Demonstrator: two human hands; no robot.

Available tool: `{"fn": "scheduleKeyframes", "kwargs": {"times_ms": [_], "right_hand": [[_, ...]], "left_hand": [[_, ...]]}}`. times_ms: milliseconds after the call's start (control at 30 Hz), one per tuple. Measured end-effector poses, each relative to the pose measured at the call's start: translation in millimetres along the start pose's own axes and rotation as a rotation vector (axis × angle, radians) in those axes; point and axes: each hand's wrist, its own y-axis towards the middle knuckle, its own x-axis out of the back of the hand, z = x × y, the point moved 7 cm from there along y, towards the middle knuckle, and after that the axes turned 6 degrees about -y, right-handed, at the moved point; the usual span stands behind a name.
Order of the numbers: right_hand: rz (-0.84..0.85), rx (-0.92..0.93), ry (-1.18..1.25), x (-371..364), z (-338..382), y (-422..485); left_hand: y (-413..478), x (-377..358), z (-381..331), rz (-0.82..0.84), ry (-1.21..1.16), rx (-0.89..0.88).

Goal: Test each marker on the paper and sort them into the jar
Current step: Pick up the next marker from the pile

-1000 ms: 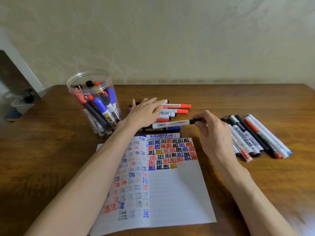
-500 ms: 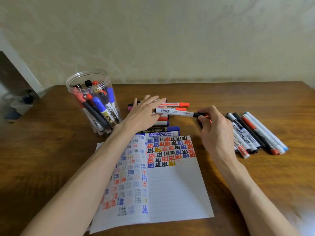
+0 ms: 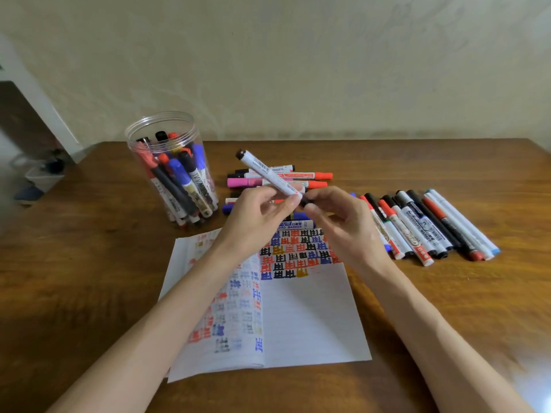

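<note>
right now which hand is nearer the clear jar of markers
Left. The left hand is just right of the jar, gripping the white marker; the right hand is farther right, on its black cap.

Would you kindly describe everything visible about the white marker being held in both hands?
The slim white plastic marker has a printed barrel and a black butt end pointing up and away toward the wall. It is tilted, raised above the lined paper. The left hand pinches its barrel near the lower end; the right hand grips its black cap, apparently still on.
</note>
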Motion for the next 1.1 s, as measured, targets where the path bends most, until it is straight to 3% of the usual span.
{"fn": "scheduleKeyframes", "kwargs": {"times_ms": [133,367,500,733,933,1100], "right_hand": [[0.138,0.015,-0.104,-14.3,7.8,-5.5],[0.127,0.017,0.178,-16.0,22.7,-10.2],[0.084,-0.002,0.203,-13.9,23.1,-12.6],[0.09,-0.023,0.278,-14.0,26.8,-12.4],[0.161,-0.003,0.264,-12.8,26.3,-10.3],[0.213,0.03,0.281,-12.2,29.8,-11.5]], "left_hand": [[-10.7,6.5,7.9,-0.043,0.084,-0.006],[-31.2,0.2,5.8,0.052,0.379,-0.132],[-34.0,0.2,14.2,0.075,0.435,-0.14],[-40.2,-0.5,7.8,0.14,0.363,-0.143],[-36.2,1.4,14.5,0.26,0.19,0.01],[-36.6,-2.3,16.4,0.39,-0.087,0.129]]}}
